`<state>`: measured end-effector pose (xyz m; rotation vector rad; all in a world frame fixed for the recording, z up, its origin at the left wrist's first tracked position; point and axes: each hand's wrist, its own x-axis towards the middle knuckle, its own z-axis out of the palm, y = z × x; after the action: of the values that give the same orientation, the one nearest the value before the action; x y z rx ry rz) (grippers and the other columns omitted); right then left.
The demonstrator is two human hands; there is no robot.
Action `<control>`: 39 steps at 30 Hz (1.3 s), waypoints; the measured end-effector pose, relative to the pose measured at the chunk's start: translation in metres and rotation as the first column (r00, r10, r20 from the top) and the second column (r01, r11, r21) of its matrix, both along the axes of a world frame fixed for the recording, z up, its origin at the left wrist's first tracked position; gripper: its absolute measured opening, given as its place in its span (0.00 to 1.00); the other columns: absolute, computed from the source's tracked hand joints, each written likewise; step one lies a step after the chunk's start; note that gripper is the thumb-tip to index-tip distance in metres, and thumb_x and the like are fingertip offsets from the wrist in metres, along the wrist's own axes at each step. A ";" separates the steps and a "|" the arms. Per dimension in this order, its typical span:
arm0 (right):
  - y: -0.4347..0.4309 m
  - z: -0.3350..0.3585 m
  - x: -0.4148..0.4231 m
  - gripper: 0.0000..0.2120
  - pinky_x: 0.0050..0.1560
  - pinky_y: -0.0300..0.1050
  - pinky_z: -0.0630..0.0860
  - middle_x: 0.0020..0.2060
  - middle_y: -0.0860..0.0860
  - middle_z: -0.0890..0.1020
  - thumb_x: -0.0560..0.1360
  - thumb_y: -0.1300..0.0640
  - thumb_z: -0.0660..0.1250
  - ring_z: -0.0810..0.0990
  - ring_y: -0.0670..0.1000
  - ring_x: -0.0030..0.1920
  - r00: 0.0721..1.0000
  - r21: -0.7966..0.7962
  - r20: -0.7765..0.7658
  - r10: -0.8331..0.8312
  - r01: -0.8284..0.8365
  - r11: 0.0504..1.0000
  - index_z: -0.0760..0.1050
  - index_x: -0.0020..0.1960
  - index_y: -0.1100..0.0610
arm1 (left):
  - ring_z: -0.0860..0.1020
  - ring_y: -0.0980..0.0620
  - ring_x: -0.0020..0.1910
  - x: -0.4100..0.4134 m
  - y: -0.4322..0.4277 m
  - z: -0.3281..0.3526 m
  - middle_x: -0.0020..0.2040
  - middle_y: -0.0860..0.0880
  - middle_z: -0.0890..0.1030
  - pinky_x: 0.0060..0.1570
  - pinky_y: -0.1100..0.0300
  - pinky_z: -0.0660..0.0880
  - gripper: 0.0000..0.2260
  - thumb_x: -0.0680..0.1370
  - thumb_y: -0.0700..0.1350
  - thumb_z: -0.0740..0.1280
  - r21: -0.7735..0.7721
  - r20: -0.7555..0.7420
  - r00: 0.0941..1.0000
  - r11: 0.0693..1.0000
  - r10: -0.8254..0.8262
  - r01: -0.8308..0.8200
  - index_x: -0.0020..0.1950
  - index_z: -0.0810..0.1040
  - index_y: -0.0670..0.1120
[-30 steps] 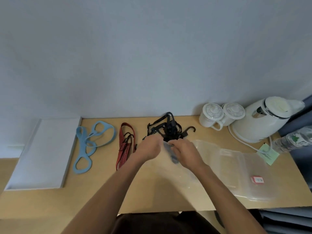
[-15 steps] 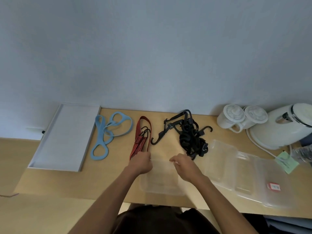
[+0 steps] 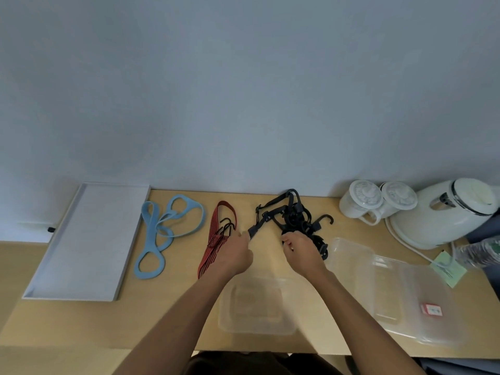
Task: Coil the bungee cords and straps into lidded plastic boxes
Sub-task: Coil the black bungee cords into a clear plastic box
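L hand (image 3: 234, 256), R hand (image 3: 303, 253) both grip black cord tangle (image 3: 300, 223), clear box (image 3: 257, 307) nr table (image 3: 81, 326) front edge

Wall (image 3: 243, 90): plain pale grey-blue, matte, fills top half of view. Light soft & even, w/ faint shade along wall base. Desk (image 3: 81, 326): light wood-look top, back edge tight vs wall, front edge across btm of view. Beyond desk's left edge: tan surface (image 3: 16, 280), similar colour, floor or not, can't tell. Whiter band (image 3: 24, 226) above it along wall base. Past desk's right edge: dark blue-grey shape (image 3: 487, 231), too cut off to ID.
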<state>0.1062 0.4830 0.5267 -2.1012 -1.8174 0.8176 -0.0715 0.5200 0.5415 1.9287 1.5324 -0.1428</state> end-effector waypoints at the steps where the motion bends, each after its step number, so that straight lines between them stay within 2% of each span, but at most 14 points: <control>1: 0.005 0.000 -0.002 0.15 0.56 0.42 0.72 0.56 0.54 0.77 0.79 0.62 0.57 0.75 0.52 0.57 1.000 -0.014 0.003 0.023 -0.023 1.000 0.74 0.64 0.59 | 0.73 0.47 0.48 0.004 0.005 -0.001 0.62 0.44 0.69 0.44 0.56 0.70 0.14 0.78 0.37 0.57 0.009 0.029 1.000 1.000 0.004 -0.005 0.63 0.68 0.42; 5: 0.020 0.000 -0.009 0.19 0.66 0.43 0.66 0.67 0.51 0.71 0.79 0.63 0.55 0.68 0.52 0.67 0.994 -0.040 0.017 0.104 -0.103 0.994 0.70 0.68 0.57 | 0.73 0.44 0.57 0.022 0.025 -0.009 0.66 0.43 0.65 0.51 0.55 0.72 0.17 0.77 0.34 0.57 0.037 0.044 0.999 0.999 0.011 -0.013 0.66 0.66 0.42; 7: 0.029 0.000 -0.009 0.20 0.68 0.44 0.64 0.70 0.51 0.68 0.79 0.63 0.55 0.66 0.53 0.68 0.991 -0.053 0.035 0.127 -0.125 0.991 0.68 0.70 0.57 | 0.74 0.42 0.55 0.029 0.033 -0.014 0.65 0.41 0.65 0.50 0.53 0.74 0.17 0.77 0.33 0.58 0.021 0.027 1.000 1.000 0.008 -0.008 0.66 0.65 0.42; 14: 0.043 -0.009 -0.007 0.18 0.63 0.47 0.70 0.68 0.53 0.68 0.79 0.60 0.56 0.69 0.54 0.65 0.988 -0.228 0.054 0.142 -0.127 0.965 0.70 0.68 0.56 | 0.76 0.43 0.52 0.043 0.047 -0.024 0.63 0.41 0.67 0.43 0.57 0.74 0.23 0.76 0.31 0.60 -0.010 -0.065 0.998 1.000 -0.027 0.027 0.69 0.60 0.43; 18: 0.054 -0.005 -0.001 0.20 0.52 0.47 0.76 0.66 0.53 0.68 0.77 0.62 0.58 0.76 0.53 0.57 1.000 -0.014 -0.001 -0.031 0.031 0.999 0.68 0.68 0.55 | 0.76 0.43 0.54 0.046 0.055 -0.011 0.62 0.42 0.68 0.45 0.56 0.72 0.21 0.76 0.35 0.61 0.077 -0.054 0.998 0.997 -0.012 0.017 0.68 0.61 0.41; 22: 0.076 0.003 0.002 0.32 0.51 0.44 0.76 0.73 0.50 0.60 0.73 0.64 0.64 0.69 0.49 0.64 0.996 0.141 -0.091 0.016 -0.003 0.990 0.58 0.75 0.51 | 0.75 0.46 0.51 0.046 0.070 0.022 0.60 0.45 0.69 0.46 0.55 0.72 0.14 0.77 0.41 0.61 0.230 0.045 0.997 0.971 -0.070 0.058 0.62 0.71 0.42; 24: 0.088 0.007 0.001 0.31 0.53 0.45 0.76 0.66 0.51 0.71 0.71 0.63 0.67 0.72 0.50 0.63 0.983 0.121 -0.183 0.033 -0.011 0.993 0.62 0.72 0.50 | 0.73 0.49 0.46 0.045 0.075 0.040 0.59 0.47 0.69 0.43 0.58 0.71 0.14 0.77 0.43 0.62 0.281 0.148 0.986 0.959 -0.080 0.036 0.62 0.73 0.44; 26: 0.095 0.010 0.003 0.26 0.44 0.43 0.75 0.50 0.49 0.80 0.71 0.60 0.68 0.79 0.52 0.50 0.971 0.077 -0.239 -0.011 0.030 0.997 0.69 0.68 0.50 | 0.71 0.51 0.42 0.043 0.078 0.056 0.57 0.48 0.70 0.42 0.60 0.69 0.13 0.76 0.43 0.63 0.335 0.257 0.961 0.942 -0.098 0.007 0.60 0.76 0.44; 28: 0.095 0.015 0.005 0.17 0.38 0.40 0.71 0.40 0.50 0.81 0.73 0.57 0.67 0.79 0.52 0.41 0.963 0.000 -0.258 -0.077 0.079 0.997 0.74 0.60 0.49 | 0.70 0.53 0.42 0.041 0.079 0.070 0.55 0.49 0.70 0.42 0.62 0.68 0.11 0.76 0.41 0.64 0.385 0.363 0.926 0.922 -0.103 -0.048 0.57 0.78 0.44; 30: 0.094 0.019 0.006 0.04 0.35 0.38 0.68 0.33 0.49 0.78 0.74 0.55 0.66 0.75 0.50 0.35 0.958 -0.067 -0.259 -0.119 0.105 0.992 0.75 0.42 0.48 | 0.71 0.53 0.42 0.039 0.079 0.079 0.53 0.50 0.70 0.44 0.62 0.69 0.10 0.75 0.39 0.65 0.409 0.445 0.892 0.904 -0.075 -0.128 0.55 0.79 0.42; 32: 0.093 0.019 0.007 0.08 0.37 0.41 0.68 0.34 0.51 0.80 0.75 0.57 0.66 0.75 0.49 0.36 0.953 -0.093 -0.261 -0.156 0.136 0.986 0.75 0.37 0.54 | 0.71 0.54 0.43 0.037 0.081 0.083 0.52 0.51 0.71 0.44 0.61 0.70 0.09 0.74 0.38 0.65 0.412 0.477 0.879 0.888 -0.018 -0.205 0.53 0.79 0.42; 35: 0.090 0.021 0.011 0.07 0.46 0.45 0.72 0.45 0.57 0.81 0.76 0.58 0.64 0.76 0.52 0.44 0.938 0.026 -0.310 -0.156 0.172 0.985 0.76 0.50 0.62 | 0.71 0.53 0.45 0.034 0.084 0.080 0.51 0.51 0.70 0.43 0.62 0.70 0.07 0.74 0.37 0.65 0.402 0.491 0.871 0.881 0.024 -0.251 0.50 0.80 0.43; 37: 0.088 0.031 0.010 0.15 0.56 0.43 0.73 0.53 0.47 0.78 0.77 0.61 0.63 0.77 0.50 0.54 0.842 0.055 -0.520 -0.144 0.201 0.978 0.70 0.63 0.57 | 0.71 0.53 0.45 0.036 0.083 0.080 0.50 0.52 0.70 0.40 0.68 0.67 0.07 0.74 0.35 0.64 0.365 0.551 0.834 0.899 0.002 -0.243 0.47 0.80 0.42; 39: 0.090 0.040 0.009 0.21 0.55 0.39 0.75 0.54 0.42 0.77 0.75 0.63 0.66 0.78 0.45 0.55 0.761 -0.015 -0.643 -0.090 0.104 0.994 0.66 0.66 0.53 | 0.71 0.55 0.42 0.041 0.079 0.084 0.49 0.52 0.71 0.39 0.71 0.66 0.08 0.73 0.32 0.63 0.314 0.615 0.789 0.918 -0.002 -0.242 0.47 0.79 0.41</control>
<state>0.1152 0.5732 0.5669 -1.5818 -1.3163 1.2853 -0.0303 0.5988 0.6255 1.8759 1.2810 0.8219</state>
